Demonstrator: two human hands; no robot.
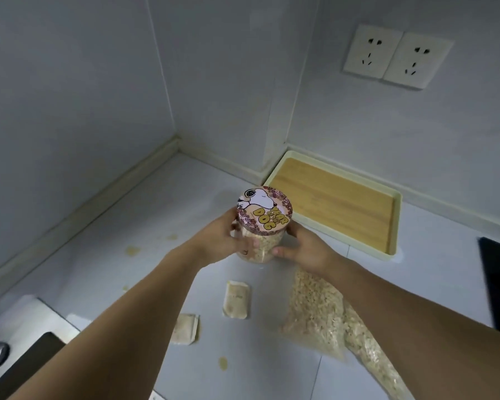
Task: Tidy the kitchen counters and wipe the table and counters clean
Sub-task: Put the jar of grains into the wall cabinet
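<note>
Two hands: both wrap one jar (pixel 260 226), held up off the tabletop (pixel 156 215).
Jar: clear plastic, filled with pale flakes, capped by a pink lid (pixel 264 210) printed with a cartoon dog and the words "YEAR OF THE DOG"; it tilts a little toward the camera.
Left hand (pixel 223 236): grips the jar's left side, fingers curled round the wall just under the lid.
Right hand (pixel 303 246): grips the jar's right side, thumb lying across the lower front.
Tray (pixel 393 226): cream rim with a wooden inlay, lying to the right of the jar and behind it, close to the wall.
Bag of flakes (pixel 329 313): clear, lying on the tabletop below the jar and to its right, partly under the right forearm.
Sachets: one (pixel 236 299) directly below the jar, another (pixel 185 329) lower and to the left (both flat on the tabletop).
Stains: yellowish spots left of the jar (pixel 132 250) and well below it (pixel 223 362).
Sockets (pixel 396 59): a pair on the wall, high above the jar to its right.
</note>
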